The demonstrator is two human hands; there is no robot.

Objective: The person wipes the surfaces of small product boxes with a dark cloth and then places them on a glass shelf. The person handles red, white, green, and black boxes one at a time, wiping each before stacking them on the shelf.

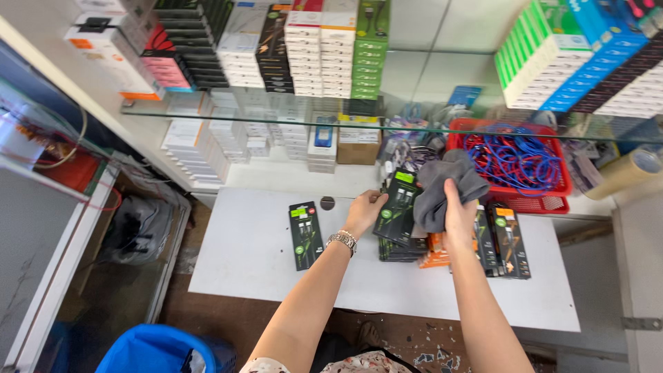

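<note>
Left hand (pixel 362 211) gripping a black, green-labelled package (pixel 399 206) over the stack (pixel 400 249); right hand (pixel 458 214) clutching a grey cloth (pixel 445 185). Another black package (pixel 305 235) lying alone on the white counter (pixel 242 255).

Held package (pixel 398 206): flat, black with green label, tilted, above stack at desk's rear centre.
Stack beneath (pixel 399 249): black flat packages.
Lone package (pixel 305 234): black and green, left of centre on desk.
Right pair (pixel 509 242): black with orange labels, near desk's right rear.
Glass shelf (pixel 290 115): stacked white, black, pink, green boxes (pixel 304 52).
</note>
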